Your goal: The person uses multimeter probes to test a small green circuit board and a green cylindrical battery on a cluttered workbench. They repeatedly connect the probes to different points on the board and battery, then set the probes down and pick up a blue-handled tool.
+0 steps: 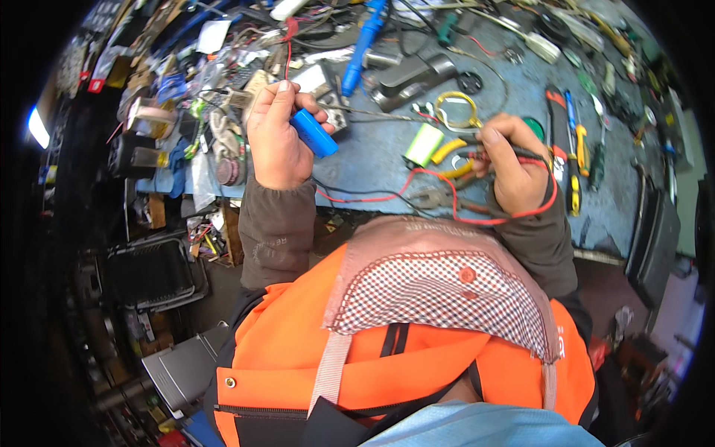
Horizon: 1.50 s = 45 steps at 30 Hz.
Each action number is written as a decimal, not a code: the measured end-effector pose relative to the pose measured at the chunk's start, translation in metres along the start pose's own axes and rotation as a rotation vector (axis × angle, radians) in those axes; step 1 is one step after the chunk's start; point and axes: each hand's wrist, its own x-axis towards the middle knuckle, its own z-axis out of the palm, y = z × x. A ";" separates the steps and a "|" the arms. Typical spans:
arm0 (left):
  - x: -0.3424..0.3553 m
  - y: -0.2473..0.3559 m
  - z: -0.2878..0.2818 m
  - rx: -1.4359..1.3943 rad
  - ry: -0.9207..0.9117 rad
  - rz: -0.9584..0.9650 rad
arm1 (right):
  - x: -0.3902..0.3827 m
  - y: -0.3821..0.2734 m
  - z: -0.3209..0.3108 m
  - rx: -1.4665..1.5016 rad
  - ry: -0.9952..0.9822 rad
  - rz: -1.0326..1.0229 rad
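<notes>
My left hand (pixel 280 138) is closed around a blue cylindrical battery pack (pixel 314 134), which tilts down to the right. A thin red wire (pixel 288 61) rises above that hand. Over at the right, my right hand (pixel 514 165) pinches the red and black leads (pixel 521 155), whose tips are too small to make out. The red lead loops below that hand and runs left across the bench. Beside the right fingers lie yellow-handled cutters (pixel 447 152). A green-and-white battery (pixel 424 144) is just left of them, and worn pliers (pixel 432 198) rest nearer my apron.
The blue bench top (pixel 596 223) is crowded with tools. A blue soldering iron (pixel 363 48), a grey-black cylinder (pixel 414 80) and a yellow ring (pixel 457 109) lie farther back. Screwdrivers (pixel 581 149) stand in line at the right. Cables and parts (pixel 223 97) heap up at the left.
</notes>
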 end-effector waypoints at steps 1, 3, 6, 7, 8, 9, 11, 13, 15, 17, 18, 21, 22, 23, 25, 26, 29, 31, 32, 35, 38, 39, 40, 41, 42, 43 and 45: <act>-0.005 -0.009 0.001 0.012 -0.026 -0.018 | -0.003 -0.002 -0.001 0.023 -0.016 -0.043; -0.016 -0.023 0.005 0.021 -0.049 -0.059 | -0.015 -0.010 -0.009 -0.170 -0.049 -0.240; -0.030 -0.045 0.001 0.085 -0.047 -0.100 | -0.026 -0.033 -0.023 -0.575 -0.130 -0.493; -0.031 -0.051 0.001 0.100 -0.046 -0.098 | -0.030 -0.038 -0.025 -0.666 -0.148 -0.514; -0.032 -0.058 0.001 0.114 -0.043 -0.095 | -0.032 -0.042 -0.028 -0.759 -0.139 -0.555; -0.035 -0.063 0.001 0.129 -0.039 -0.090 | -0.035 -0.043 -0.031 -0.850 -0.133 -0.598; -0.034 -0.066 -0.002 0.119 -0.062 -0.093 | -0.042 -0.043 -0.039 -0.978 -0.150 -0.400; -0.033 -0.072 -0.006 0.096 -0.074 -0.081 | -0.055 -0.039 -0.049 -1.073 -0.197 -0.058; -0.035 -0.072 -0.003 0.096 -0.047 -0.077 | -0.055 -0.033 -0.065 -1.239 -0.255 -0.010; -0.033 -0.070 0.000 0.097 -0.042 -0.072 | -0.054 -0.031 -0.075 -1.295 -0.283 0.042; -0.032 -0.069 0.000 0.095 -0.046 -0.074 | -0.053 -0.037 -0.079 -1.305 -0.326 -0.002; -0.027 -0.066 0.000 0.102 -0.064 -0.062 | -0.040 -0.058 -0.078 -1.130 -0.309 -0.295; -0.026 -0.065 0.000 0.104 -0.071 -0.057 | -0.030 -0.067 -0.075 -1.069 -0.363 -0.288; -0.026 -0.066 0.000 0.103 -0.072 -0.053 | -0.022 -0.070 -0.069 -0.971 -0.350 -0.277; -0.024 -0.068 0.000 0.096 -0.076 -0.050 | -0.002 -0.070 -0.049 -0.780 -0.322 -0.250; -0.023 -0.068 0.001 0.091 -0.077 -0.055 | 0.009 -0.063 -0.040 -0.805 -0.348 -0.302; -0.021 -0.070 0.000 0.077 -0.080 -0.062 | 0.033 -0.043 -0.013 -0.855 -0.445 -0.391; -0.019 -0.073 -0.002 0.073 -0.087 -0.055 | 0.045 -0.036 0.001 -0.799 -0.518 -0.226; -0.019 -0.074 -0.002 0.067 -0.083 -0.067 | 0.050 -0.026 0.004 -0.654 -0.506 -0.218; -0.020 -0.077 0.001 0.060 -0.070 -0.106 | 0.065 -0.014 0.005 -0.523 -0.586 -0.092; -0.024 -0.081 0.001 0.084 -0.059 -0.143 | 0.073 -0.013 0.002 -0.428 -0.554 -0.027; -0.024 -0.081 0.001 0.075 -0.051 -0.140 | 0.076 -0.012 0.000 -0.389 -0.546 -0.002; -0.025 -0.081 0.003 0.068 -0.046 -0.141 | 0.078 -0.013 -0.003 -0.429 -0.590 -0.019; -0.026 -0.081 0.004 0.061 -0.042 -0.142 | 0.077 -0.009 -0.005 -0.472 -0.623 -0.045; -0.027 -0.081 0.005 0.063 -0.034 -0.142 | 0.076 -0.006 -0.006 -0.515 -0.655 -0.071; -0.027 -0.081 0.006 0.064 -0.027 -0.140 | 0.074 -0.004 -0.006 -0.558 -0.687 -0.100; -0.028 -0.082 0.007 0.087 -0.022 -0.140 | 0.074 -0.005 -0.003 -0.507 -0.659 -0.004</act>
